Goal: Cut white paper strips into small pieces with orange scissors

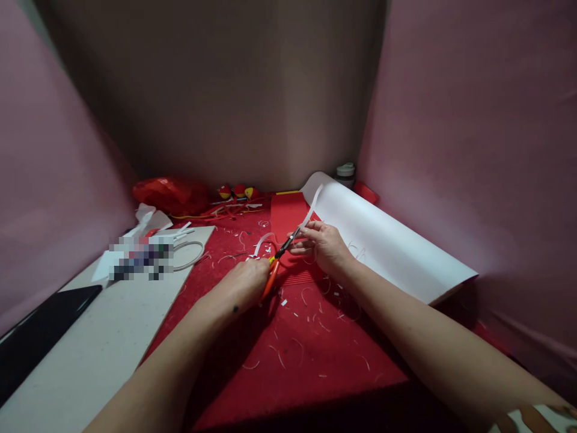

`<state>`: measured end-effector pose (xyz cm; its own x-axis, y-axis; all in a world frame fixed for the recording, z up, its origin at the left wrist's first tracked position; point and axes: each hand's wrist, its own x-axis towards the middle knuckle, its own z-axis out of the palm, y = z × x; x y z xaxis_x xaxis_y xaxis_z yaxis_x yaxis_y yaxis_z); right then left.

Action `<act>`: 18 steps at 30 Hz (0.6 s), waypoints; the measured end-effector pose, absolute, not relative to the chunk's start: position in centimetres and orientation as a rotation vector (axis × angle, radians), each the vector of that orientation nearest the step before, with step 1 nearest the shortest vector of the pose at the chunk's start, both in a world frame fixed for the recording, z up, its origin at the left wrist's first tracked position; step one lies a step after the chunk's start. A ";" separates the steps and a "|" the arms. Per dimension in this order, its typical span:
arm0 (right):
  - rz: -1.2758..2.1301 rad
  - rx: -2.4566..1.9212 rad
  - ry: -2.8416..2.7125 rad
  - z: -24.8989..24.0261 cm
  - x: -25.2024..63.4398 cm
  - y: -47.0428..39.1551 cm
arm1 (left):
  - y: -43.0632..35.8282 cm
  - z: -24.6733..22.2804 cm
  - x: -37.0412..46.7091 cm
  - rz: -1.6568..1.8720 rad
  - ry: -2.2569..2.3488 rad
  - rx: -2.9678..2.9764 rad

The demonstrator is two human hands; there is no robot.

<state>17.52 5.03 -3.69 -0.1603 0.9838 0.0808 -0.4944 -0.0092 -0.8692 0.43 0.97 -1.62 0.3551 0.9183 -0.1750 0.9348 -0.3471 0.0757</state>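
My left hand [247, 281] is closed round the handles of a pair of scissors [271, 279] with orange and yellow grips. The dark blades point up and right, toward my right hand [325, 243]. Between the fingertips of that hand is a narrow white strip [314, 204], its upper end curving upward. The blade tips lie right by the strip and fingers; whether they touch it I cannot tell. Another pale strip [262, 240] curls near the left hand. Beneath both hands lie red paper sheets [287, 216] on a red cloth [270, 337].
Thin paper trimmings litter the red cloth. A large curled white sheet [387, 234] lies at right, with a lidded jar [345, 173] behind it. At back left are a red plastic bag [169, 195] and small red-yellow figures [238, 191]. A pale board [121, 337] bears a black flat object [45, 331].
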 end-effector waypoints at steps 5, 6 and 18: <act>1.493 -0.691 -0.930 -3.6 17.8 5.3 | 0.9 -1.6 0.4 -0.204 1.733 2.443; 1.494 -0.684 -0.933 -3.7 17.8 5.4 | 0.8 -1.4 0.5 -0.223 1.744 2.446; 1.513 -0.646 -0.976 -3.6 17.1 4.7 | 0.6 -1.6 0.1 -0.196 1.733 2.463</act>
<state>17.10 4.72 -3.64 -0.1833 0.9752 0.1243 -0.5151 0.0125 -0.8570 0.12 0.61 -1.56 0.3344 0.9258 -0.1763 0.9418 -0.3352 0.0262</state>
